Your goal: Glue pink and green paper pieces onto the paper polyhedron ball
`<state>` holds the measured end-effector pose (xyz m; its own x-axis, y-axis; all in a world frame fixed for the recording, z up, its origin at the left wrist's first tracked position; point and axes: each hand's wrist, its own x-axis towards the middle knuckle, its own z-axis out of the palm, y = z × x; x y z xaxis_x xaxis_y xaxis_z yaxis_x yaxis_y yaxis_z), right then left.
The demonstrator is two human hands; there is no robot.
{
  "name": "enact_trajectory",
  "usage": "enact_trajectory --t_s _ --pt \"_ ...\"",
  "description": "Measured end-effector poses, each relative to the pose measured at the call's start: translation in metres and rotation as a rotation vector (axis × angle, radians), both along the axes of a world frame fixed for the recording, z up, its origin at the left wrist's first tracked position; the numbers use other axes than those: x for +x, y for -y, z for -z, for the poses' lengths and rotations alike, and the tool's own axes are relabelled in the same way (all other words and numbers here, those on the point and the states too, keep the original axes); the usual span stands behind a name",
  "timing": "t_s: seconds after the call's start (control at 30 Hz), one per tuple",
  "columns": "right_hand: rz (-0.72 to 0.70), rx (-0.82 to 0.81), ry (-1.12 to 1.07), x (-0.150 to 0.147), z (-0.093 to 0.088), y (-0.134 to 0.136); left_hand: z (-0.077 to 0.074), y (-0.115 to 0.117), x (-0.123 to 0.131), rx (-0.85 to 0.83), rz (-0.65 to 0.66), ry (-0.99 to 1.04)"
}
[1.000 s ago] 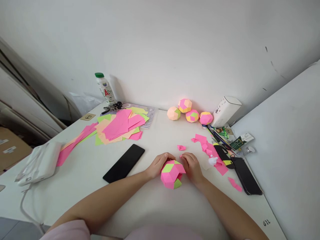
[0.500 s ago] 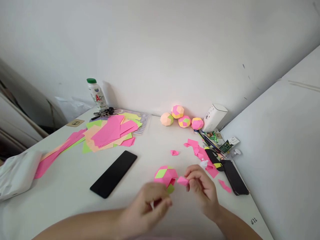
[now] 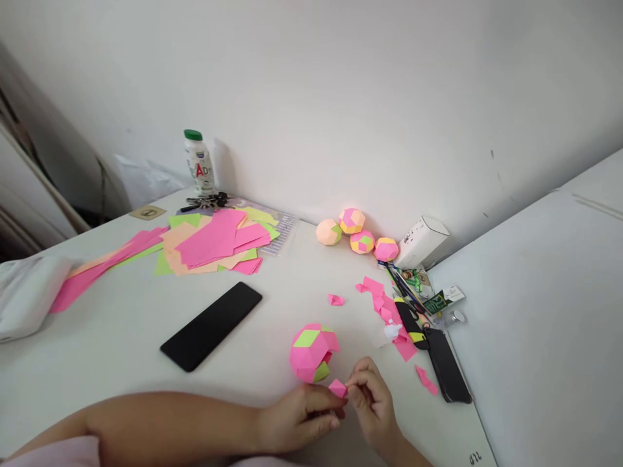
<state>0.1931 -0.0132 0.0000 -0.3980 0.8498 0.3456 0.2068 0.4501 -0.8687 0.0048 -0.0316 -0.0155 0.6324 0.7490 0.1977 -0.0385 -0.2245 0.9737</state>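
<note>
Between the fingertips of my right hand (image 3: pixel 372 402) is a small folded pink paper piece (image 3: pixel 337 388). The fingers of my left hand (image 3: pixel 304 418) are bent and close up against the piece's lower left side; whether they pinch it or only touch it I cannot make out. Just beyond my left hand rests a pink and green folded-paper ball (image 3: pixel 311 353) with a gap in its right side. Another small pink folded piece (image 3: pixel 335 299) lies by itself behind the ball.
Pink paper scraps (image 3: pixel 384 308) lie at right beside a utility knife (image 3: pixel 411 323) and a black phone (image 3: pixel 448 366). Several finished paper balls (image 3: pixel 351 220) and a white box (image 3: pixel 422 241) stand by the wall. At left are a black slab (image 3: pixel 211 326), coloured sheets (image 3: pixel 209 243) and a bottle (image 3: pixel 199 165).
Both hands have come together, nearer to me, with the pink piece carried left and down between them. The left hand has cleared the ball. The view has tilted slightly.
</note>
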Motion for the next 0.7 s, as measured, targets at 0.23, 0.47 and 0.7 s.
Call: enact_trajectory --t_s 0.23,0.47,0.7 --pt "-0.001 -0.017 0.086 -0.002 -0.001 -0.004 0.008 -0.001 0.004 -0.447 -0.153 0.022" --pt "-0.096 0.061 0.216 -0.003 -0.003 -0.008 0.004 -0.006 0.003 -0.478 -0.206 0.140" --pt "0.536 0.148 0.032 0.039 -0.004 -0.038 0.004 -0.007 0.002 -0.498 -0.166 0.133"
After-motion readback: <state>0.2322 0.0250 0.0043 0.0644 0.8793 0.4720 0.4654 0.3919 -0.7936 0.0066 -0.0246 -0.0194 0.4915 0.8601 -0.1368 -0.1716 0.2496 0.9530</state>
